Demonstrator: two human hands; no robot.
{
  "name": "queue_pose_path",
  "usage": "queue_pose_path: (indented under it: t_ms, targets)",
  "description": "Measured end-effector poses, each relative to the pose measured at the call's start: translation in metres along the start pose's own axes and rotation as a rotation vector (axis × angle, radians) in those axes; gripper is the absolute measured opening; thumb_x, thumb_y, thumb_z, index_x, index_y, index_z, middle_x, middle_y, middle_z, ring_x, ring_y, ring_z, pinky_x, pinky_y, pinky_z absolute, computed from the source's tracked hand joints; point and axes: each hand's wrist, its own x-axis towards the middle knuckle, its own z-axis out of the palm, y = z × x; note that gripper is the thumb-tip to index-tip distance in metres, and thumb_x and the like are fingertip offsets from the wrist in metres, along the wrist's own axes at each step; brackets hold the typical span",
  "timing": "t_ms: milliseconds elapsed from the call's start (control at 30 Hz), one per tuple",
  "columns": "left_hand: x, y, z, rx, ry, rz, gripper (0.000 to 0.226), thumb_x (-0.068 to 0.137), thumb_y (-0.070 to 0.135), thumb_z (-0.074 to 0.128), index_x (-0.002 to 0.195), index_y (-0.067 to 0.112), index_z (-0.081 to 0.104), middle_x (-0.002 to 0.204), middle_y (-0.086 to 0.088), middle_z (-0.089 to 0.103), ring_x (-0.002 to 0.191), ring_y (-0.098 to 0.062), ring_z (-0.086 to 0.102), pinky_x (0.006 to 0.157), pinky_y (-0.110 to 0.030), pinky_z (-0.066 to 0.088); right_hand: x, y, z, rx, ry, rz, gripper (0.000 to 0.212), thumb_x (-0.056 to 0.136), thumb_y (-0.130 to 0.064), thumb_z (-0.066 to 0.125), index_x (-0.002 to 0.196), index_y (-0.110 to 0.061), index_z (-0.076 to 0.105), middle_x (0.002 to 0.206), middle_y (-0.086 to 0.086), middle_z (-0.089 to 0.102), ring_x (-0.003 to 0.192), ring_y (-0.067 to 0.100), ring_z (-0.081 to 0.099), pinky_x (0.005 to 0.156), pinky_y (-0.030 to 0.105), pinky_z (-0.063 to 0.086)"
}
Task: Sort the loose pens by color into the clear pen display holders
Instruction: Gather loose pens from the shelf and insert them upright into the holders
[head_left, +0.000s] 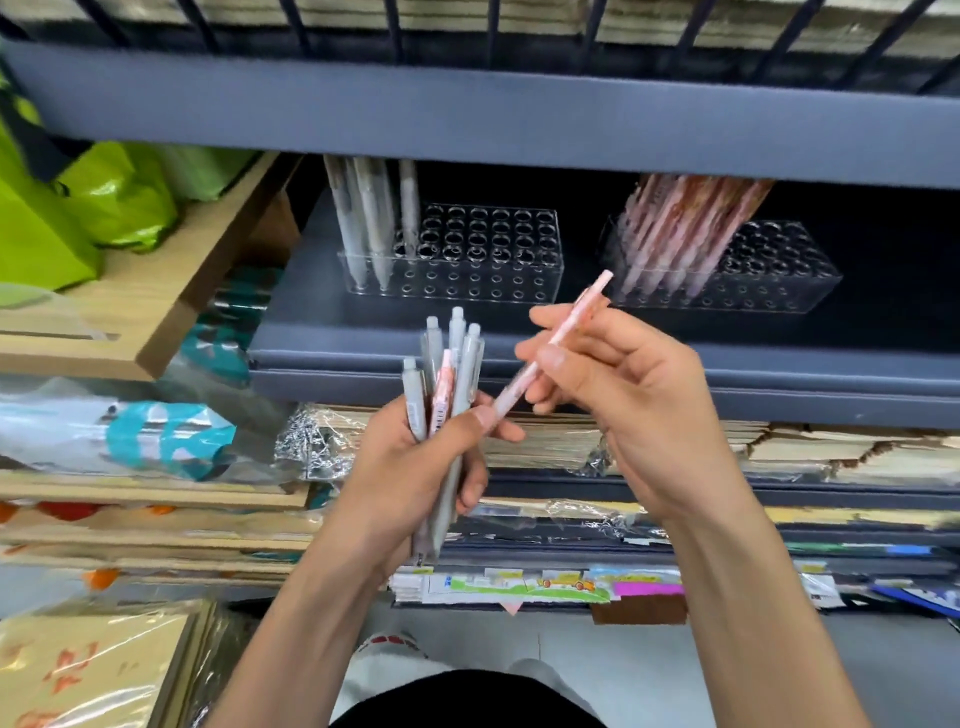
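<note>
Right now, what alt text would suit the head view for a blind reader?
The right hand pinches one pink pen while the left hand grips a bundle of mostly grey pens; on the shelf behind, the left holder has grey pens, the right holder pink ones.

Bright even light, dark shelf recess, blurred edges, wide-angle bowing

The upper shelf (519, 124) overhangs low above the left holder (498, 244) and right holder (769, 275); grey pens (363, 218) and pink pens (680, 228) crowd their left ends, right-hand holes are free.
</note>
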Motion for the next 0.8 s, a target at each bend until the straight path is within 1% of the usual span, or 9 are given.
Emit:
queue_pose_path:
  t_ms: [67, 133, 200, 300, 467, 533, 600, 667, 800]
  targets:
    - [0.008, 0.008, 0.006, 0.039, -0.065, -0.028, 0.028, 0.084, 0.027, 0.066, 0.093, 0.001, 0.066, 0.072, -0.006, 0.073, 0.038, -0.013, 0.048, 0.038, -0.022, 0.041, -0.002, -0.006, -0.008, -0.018, 0.085, 0.005, 0.029, 0.083, -0.014, 0.067, 0.111, -0.007, 0.067, 0.092, 0.019, 0.071, 0.072, 0.020, 0.065, 0.066, 0.026, 0.053]
    - [0.018, 0.013, 0.015, 0.096, -0.156, -0.027, 0.022, 0.087, 0.031, 0.066, 0.089, 0.011, 0.073, 0.076, -0.006, 0.075, 0.041, -0.011, 0.051, 0.039, -0.022, 0.042, -0.004, -0.011, -0.017, -0.046, 0.161, -0.008, 0.027, 0.086, -0.014, 0.065, 0.111, -0.005, 0.065, 0.089, 0.017, 0.072, 0.070, 0.022, 0.066, 0.065, 0.028, 0.054]
    - [0.027, 0.016, 0.025, 0.109, -0.216, -0.004, 0.016, 0.089, 0.035, 0.066, 0.089, 0.021, 0.074, 0.086, -0.008, 0.076, 0.043, -0.011, 0.054, 0.040, -0.021, 0.043, -0.005, -0.016, -0.028, -0.049, 0.228, -0.050, 0.020, 0.087, -0.015, 0.064, 0.104, -0.006, 0.065, 0.087, 0.015, 0.073, 0.066, 0.023, 0.066, 0.062, 0.028, 0.054]
    - [0.038, 0.014, 0.038, 0.081, -0.209, 0.014, 0.015, 0.091, 0.034, 0.064, 0.095, 0.020, 0.069, 0.094, -0.006, 0.076, 0.044, -0.013, 0.054, 0.041, -0.023, 0.043, -0.006, -0.024, -0.044, -0.042, 0.361, -0.133, 0.005, 0.088, -0.016, 0.064, 0.090, -0.011, 0.064, 0.081, 0.012, 0.072, 0.064, 0.021, 0.067, 0.061, 0.028, 0.054]
    - [0.043, 0.010, 0.055, 0.121, -0.124, 0.004, 0.030, 0.082, 0.046, 0.072, 0.075, 0.018, 0.064, 0.061, -0.002, 0.058, 0.042, -0.016, 0.049, 0.043, -0.024, 0.043, -0.006, -0.031, -0.084, -0.089, 0.579, -0.231, 0.003, 0.092, -0.008, 0.062, 0.093, -0.011, 0.061, 0.072, 0.000, 0.070, 0.070, 0.022, 0.069, 0.071, 0.031, 0.055]
    - [0.041, 0.007, 0.064, 0.111, -0.072, 0.008, 0.038, 0.083, 0.047, 0.072, 0.076, 0.011, 0.061, 0.057, -0.001, 0.053, 0.041, -0.016, 0.047, 0.042, -0.024, 0.040, -0.001, -0.036, -0.103, -0.106, 0.646, -0.272, 0.008, 0.091, -0.006, 0.062, 0.098, -0.010, 0.061, 0.077, -0.001, 0.070, 0.073, 0.022, 0.070, 0.073, 0.031, 0.055]
    - [0.038, 0.003, 0.077, 0.067, -0.022, 0.008, 0.049, 0.081, 0.049, 0.071, 0.090, 0.002, 0.057, 0.061, 0.001, 0.052, 0.042, -0.016, 0.046, 0.041, -0.024, 0.038, 0.006, -0.041, -0.120, -0.125, 0.685, -0.317, 0.014, 0.089, -0.004, 0.063, 0.102, -0.008, 0.060, 0.082, 0.000, 0.070, 0.076, 0.023, 0.070, 0.076, 0.033, 0.056]
    - [0.033, -0.002, 0.092, 0.020, 0.016, 0.016, 0.053, 0.082, 0.049, 0.071, 0.099, 0.003, 0.054, 0.062, 0.004, 0.051, 0.041, -0.015, 0.044, 0.040, -0.024, 0.037, 0.015, -0.044, -0.137, -0.133, 0.692, -0.352, 0.016, 0.087, 0.000, 0.063, 0.102, -0.007, 0.060, 0.085, 0.002, 0.071, 0.078, 0.021, 0.070, 0.077, 0.034, 0.057]
    - [0.024, -0.013, 0.119, 0.008, 0.108, 0.029, 0.040, 0.087, 0.047, 0.063, 0.097, 0.011, 0.049, 0.063, 0.002, 0.054, 0.041, -0.016, 0.043, 0.039, -0.024, 0.037, 0.038, -0.048, -0.162, -0.197, 0.585, -0.385, 0.012, 0.083, 0.007, 0.058, 0.090, -0.003, 0.058, 0.078, 0.006, 0.069, 0.075, 0.022, 0.068, 0.073, 0.033, 0.056]
